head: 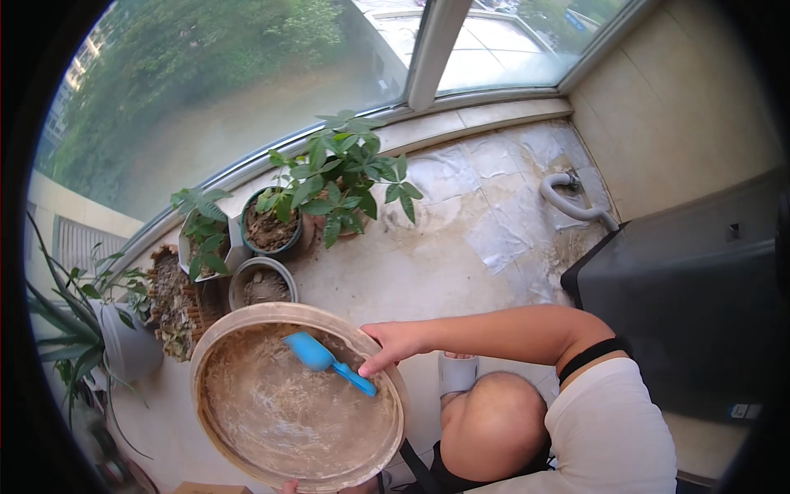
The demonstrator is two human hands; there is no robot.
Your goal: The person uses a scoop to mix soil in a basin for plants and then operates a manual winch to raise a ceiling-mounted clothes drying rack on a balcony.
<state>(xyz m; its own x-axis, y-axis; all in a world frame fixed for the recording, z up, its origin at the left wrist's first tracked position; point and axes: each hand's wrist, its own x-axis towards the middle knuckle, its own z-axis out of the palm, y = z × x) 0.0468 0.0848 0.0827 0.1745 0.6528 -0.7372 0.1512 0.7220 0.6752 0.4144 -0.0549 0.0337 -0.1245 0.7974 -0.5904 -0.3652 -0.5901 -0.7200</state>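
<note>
A large round tan basin (290, 426), with dirt-stained insides, is tilted in front of me. My right hand (392, 346) grips its rim on the upper right, thumb inside the wall and touching or very near the handle of a blue plastic scoop (311, 353). The scoop lies inside the basin. At the bottom edge of the view, fingertips of my left hand (290, 486) show at the near rim; most of that hand is hidden. Just beyond the basin stands a grey round pot (264, 287) holding dry soil.
Potted plants line the window: a green pot (271, 225), a white angular pot (237, 253) and a white pot (129, 339) with an aloe-like plant. A dark appliance (673, 296) with a grey hose (574, 207) stands right. A cardboard box (210, 488) sits at the bottom.
</note>
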